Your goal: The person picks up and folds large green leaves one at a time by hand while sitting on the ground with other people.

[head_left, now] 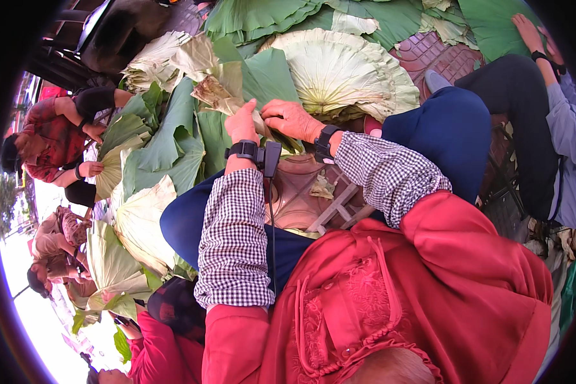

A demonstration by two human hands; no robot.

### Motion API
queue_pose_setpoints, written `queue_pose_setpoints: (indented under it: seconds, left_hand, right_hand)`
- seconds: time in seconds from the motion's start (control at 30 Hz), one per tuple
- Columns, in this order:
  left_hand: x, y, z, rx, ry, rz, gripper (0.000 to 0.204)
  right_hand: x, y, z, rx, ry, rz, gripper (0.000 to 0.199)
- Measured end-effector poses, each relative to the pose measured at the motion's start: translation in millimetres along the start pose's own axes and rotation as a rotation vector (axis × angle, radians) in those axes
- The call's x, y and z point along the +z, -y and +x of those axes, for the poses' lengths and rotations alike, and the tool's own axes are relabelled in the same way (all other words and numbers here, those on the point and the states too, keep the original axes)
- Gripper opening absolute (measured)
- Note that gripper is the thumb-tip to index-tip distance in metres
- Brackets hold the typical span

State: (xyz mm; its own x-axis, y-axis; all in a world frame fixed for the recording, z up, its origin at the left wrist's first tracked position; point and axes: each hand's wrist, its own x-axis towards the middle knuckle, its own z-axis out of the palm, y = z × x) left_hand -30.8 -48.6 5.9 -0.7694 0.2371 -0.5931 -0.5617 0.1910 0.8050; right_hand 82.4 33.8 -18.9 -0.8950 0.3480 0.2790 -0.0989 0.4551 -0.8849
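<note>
In front of me, above the brick paving, my left hand (242, 123) is closed on a dried, brown-edged lotus leaf (216, 93). My right hand (292, 120) is just beside it, fingers bent at the lower edge of the same leaf; whether they pinch it is hard to make out. Green lotus leaves (265, 75) lie directly behind my hands. Just beyond my right hand spreads a pale, yellowish stack of lotus leaves (342, 72). Each of my wrists wears a black strap, and a cable runs down from the left one.
Large green leaves (163, 144) and a pale leaf (146, 224) lie to my left. Several people sit around, one in a red checked shirt (51, 125) handling leaves. At far right another person's hand (527, 32) rests on a green leaf (493, 25). A leaf scrap (322, 187) lies on the paving.
</note>
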Motion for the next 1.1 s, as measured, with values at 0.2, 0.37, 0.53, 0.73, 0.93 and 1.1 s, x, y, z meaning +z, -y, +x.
queue_pose_setpoints:
  seconds: [0.2, 0.37, 0.53, 0.73, 0.93, 1.1]
  left_hand:
    - [-13, 14, 17, -0.002, -0.241, -0.066, 0.039]
    - [0, 11, 12, 0.014, -0.189, -0.094, 0.04]
    - [2, 8, 4, 0.05, -0.12, -0.14, 0.031]
    - [10, 6, 1, 0.027, -0.136, -0.127, 0.03]
    - [-5, 14, 17, 0.02, -0.202, -0.095, 0.039]
    - [4, 11, 11, -0.003, -0.188, -0.067, 0.038]
  right_hand:
    - [-19, -50, -4, 0.605, -0.426, 0.099, 0.016]
    - [-71, -152, -88, 1.227, -0.641, 0.016, 0.014]
    - [-69, -145, -104, 1.142, -0.897, 0.452, 0.018]
    - [-97, -161, -102, 1.117, -0.852, 0.602, 0.013]
    - [-82, -133, -86, 1.233, -0.947, 0.656, 0.016]
    - [-96, -145, -87, 1.264, -0.942, 0.552, 0.019]
